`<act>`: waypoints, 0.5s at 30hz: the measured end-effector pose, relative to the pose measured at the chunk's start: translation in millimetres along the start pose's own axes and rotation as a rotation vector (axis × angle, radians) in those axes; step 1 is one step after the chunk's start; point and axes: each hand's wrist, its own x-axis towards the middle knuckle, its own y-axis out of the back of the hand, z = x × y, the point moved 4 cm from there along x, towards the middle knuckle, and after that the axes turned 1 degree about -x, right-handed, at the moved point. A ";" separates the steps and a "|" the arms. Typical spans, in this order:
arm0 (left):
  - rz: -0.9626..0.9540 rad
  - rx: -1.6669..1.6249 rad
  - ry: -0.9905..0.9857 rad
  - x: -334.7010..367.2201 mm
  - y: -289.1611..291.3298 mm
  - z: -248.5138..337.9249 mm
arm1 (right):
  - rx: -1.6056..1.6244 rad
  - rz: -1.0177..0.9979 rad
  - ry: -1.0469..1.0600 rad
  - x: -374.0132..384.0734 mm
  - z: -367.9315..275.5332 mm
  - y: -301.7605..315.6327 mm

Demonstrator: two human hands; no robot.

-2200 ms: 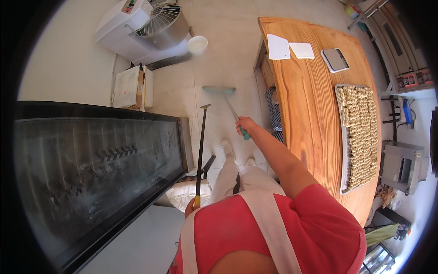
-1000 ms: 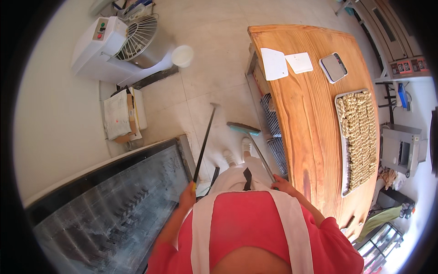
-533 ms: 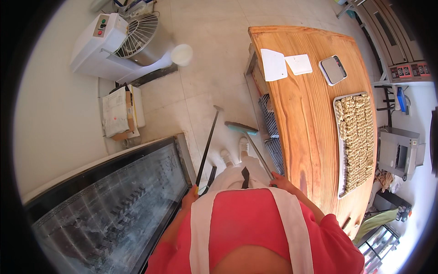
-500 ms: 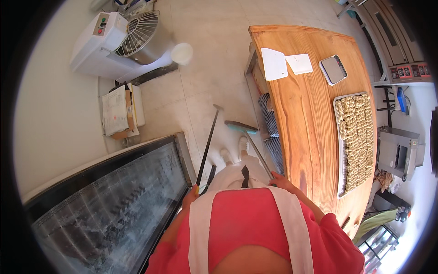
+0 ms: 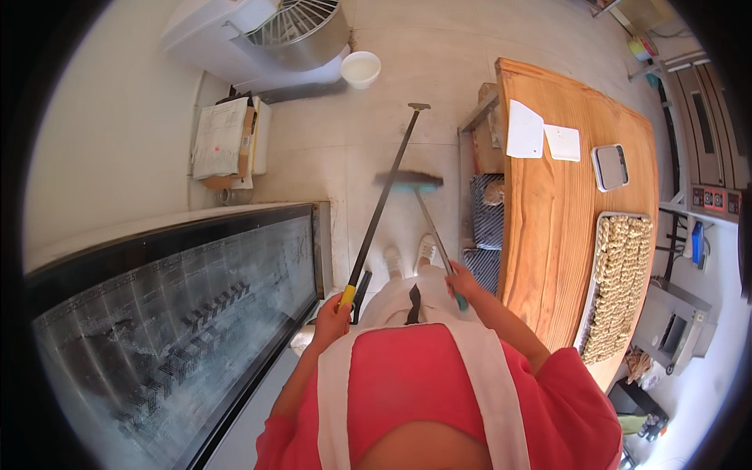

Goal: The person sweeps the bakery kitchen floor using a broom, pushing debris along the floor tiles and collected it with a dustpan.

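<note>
My left hand [image 5: 330,319] is closed around the yellow grip of a long dark pole with a small flat scraper-like head [image 5: 385,193]. The pole slants away to the right, its far end over the pale floor. A broom [image 5: 433,223] with a grey handle is in my right hand [image 5: 463,283], which is wrapped round the stick just above its teal end. The dark bristles of the broom head, smeared by motion, lie ahead of my shoes [image 5: 427,249]. In this view the pole crosses the left end of the broom head.
To the right stands a wooden table [image 5: 540,258] with papers, a scale [image 5: 610,168] and a tray of twisted dough pieces [image 5: 619,290]. A frosted glass-topped cabinet [image 5: 204,337] is on the left. Ahead are a dough mixer [image 5: 301,35], a white bowl [image 5: 361,70] and stacked cardboard [image 5: 223,141].
The scraper-headed pole has swung forward and right. The broom head has moved forward and left, now partly behind the pole. My view has shifted, and both hands still grip their handles.
</note>
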 end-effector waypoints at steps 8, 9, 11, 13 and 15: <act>0.151 -0.107 -0.093 -42.5 30.8 -12.3 | 0.315 -0.118 -0.097 33.3 -118.2 -33.9; 0.169 -0.111 -0.121 -43.2 35.9 -15.5 | 0.283 -0.194 -0.065 9.2 -118.5 -41.5; 0.210 -0.060 -0.179 -43.3 46.9 -22.0 | 0.413 -0.228 -0.227 -35.6 -108.2 -53.1; 0.248 -0.053 -0.165 -43.7 56.3 -28.3 | 0.552 -0.302 -0.401 -69.7 -97.0 -61.2; 0.259 -0.070 -0.181 -43.2 63.7 -27.5 | 0.594 -0.371 -0.505 -78.5 -89.6 -72.1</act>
